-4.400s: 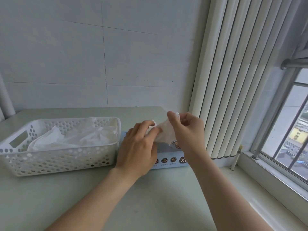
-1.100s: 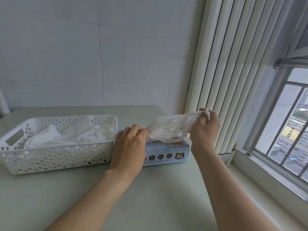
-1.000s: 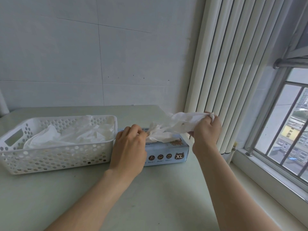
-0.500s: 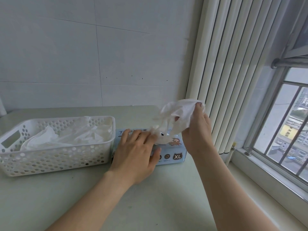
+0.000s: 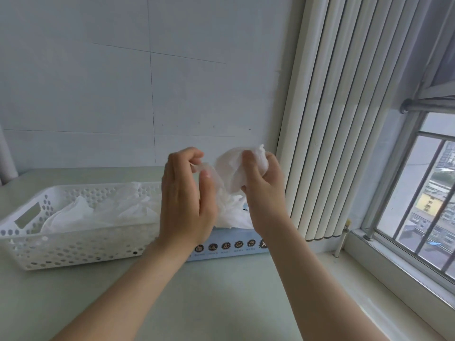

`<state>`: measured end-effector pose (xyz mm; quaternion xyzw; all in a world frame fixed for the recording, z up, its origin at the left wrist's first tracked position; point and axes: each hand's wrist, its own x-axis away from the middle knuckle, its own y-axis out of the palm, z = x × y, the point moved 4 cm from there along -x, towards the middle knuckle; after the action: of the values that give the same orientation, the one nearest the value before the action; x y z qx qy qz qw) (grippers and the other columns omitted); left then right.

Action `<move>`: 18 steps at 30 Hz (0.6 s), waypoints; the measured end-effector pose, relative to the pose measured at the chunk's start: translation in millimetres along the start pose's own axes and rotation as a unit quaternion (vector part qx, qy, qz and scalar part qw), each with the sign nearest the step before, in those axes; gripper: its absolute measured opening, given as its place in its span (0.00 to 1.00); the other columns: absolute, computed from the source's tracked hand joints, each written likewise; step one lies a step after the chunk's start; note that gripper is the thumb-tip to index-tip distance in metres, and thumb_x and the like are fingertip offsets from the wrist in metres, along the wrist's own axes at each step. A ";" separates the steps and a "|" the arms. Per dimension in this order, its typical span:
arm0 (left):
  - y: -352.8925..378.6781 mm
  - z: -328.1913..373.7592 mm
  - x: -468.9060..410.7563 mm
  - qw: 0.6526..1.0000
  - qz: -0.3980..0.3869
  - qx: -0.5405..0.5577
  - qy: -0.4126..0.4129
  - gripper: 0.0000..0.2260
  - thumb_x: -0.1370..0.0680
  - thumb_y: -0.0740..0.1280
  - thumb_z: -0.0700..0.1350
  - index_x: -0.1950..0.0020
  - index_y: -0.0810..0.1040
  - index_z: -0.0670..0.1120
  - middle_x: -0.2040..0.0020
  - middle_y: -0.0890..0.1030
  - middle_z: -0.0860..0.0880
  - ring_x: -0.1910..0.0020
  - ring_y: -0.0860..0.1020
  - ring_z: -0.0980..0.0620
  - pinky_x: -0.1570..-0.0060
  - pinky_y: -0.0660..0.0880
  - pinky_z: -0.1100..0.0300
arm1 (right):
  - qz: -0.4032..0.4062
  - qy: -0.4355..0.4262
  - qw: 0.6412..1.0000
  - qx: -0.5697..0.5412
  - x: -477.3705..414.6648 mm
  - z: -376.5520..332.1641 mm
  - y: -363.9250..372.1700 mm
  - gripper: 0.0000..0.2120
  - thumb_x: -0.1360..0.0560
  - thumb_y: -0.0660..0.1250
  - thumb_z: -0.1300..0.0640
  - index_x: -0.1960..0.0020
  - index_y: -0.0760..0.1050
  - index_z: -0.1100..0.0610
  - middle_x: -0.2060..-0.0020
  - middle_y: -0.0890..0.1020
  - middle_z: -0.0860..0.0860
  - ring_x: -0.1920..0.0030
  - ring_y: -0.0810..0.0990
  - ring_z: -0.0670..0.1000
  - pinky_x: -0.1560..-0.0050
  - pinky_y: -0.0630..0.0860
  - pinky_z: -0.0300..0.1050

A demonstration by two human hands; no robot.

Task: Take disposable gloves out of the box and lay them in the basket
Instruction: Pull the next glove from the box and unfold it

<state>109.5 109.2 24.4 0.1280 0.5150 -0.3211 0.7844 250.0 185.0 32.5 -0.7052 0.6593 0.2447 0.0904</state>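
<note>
A thin white disposable glove point(image 5: 229, 178) hangs in the air above the pale blue glove box point(image 5: 229, 247). My right hand point(image 5: 261, 185) grips its bunched upper end. My left hand point(image 5: 184, 198) pinches another edge of the same glove between thumb and fingers. The glove's lower part droops toward the top of the box, and I cannot tell whether it touches. To the left of the box stands a white perforated basket point(image 5: 73, 247) with several crumpled white gloves point(image 5: 103, 212) lying in it.
Box and basket stand on a pale green table point(image 5: 209, 303) against a grey wall. Vertical white blinds point(image 5: 327, 143) hang close to the right of my right hand. A window sill and barred window point(image 5: 423, 205) lie further right.
My left hand has lifted off the box and taken hold of the glove. Both hands have risen, and the glove has come up out of the box.
</note>
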 end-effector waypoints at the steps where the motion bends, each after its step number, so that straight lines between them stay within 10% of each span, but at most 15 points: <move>1: -4.8 0.4 -7.4 1.000 0.018 0.018 -0.007 0.09 0.18 0.62 0.41 0.38 0.72 0.42 0.43 0.76 0.48 0.46 0.75 0.46 0.42 0.73 0.53 | -0.011 -0.012 1.000 0.020 -0.8 -2.9 6.9 0.12 0.16 0.68 0.50 0.42 0.77 0.59 0.60 0.84 0.49 0.59 0.82 0.47 0.54 0.82 0.49; 12: -48.1 -34.2 -58.7 0.976 -0.030 0.090 -0.197 0.15 0.22 0.72 0.63 0.54 0.83 0.51 0.58 0.85 0.54 0.57 0.82 0.58 0.58 0.75 0.66 | -0.052 -0.100 0.982 0.154 -15.4 -17.0 101.4 0.08 0.22 0.75 0.52 0.52 0.82 0.57 0.61 0.85 0.45 0.59 0.82 0.43 0.62 0.76 0.33; 18: -68.3 -79.3 -69.1 0.935 -0.047 0.143 -0.320 0.22 0.22 0.70 0.62 0.50 0.85 0.42 0.53 0.87 0.43 0.52 0.86 0.43 0.46 0.84 0.42 | -0.167 -0.112 0.959 0.198 -4.4 -16.9 150.0 0.10 0.27 0.73 0.60 0.49 0.86 0.49 0.61 0.87 0.42 0.56 0.84 0.38 0.57 0.81 0.37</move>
<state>-9.6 125.1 60.2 0.1050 0.1908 -0.4519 0.8651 107.7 164.2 78.5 -0.7414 0.5527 0.1684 0.3413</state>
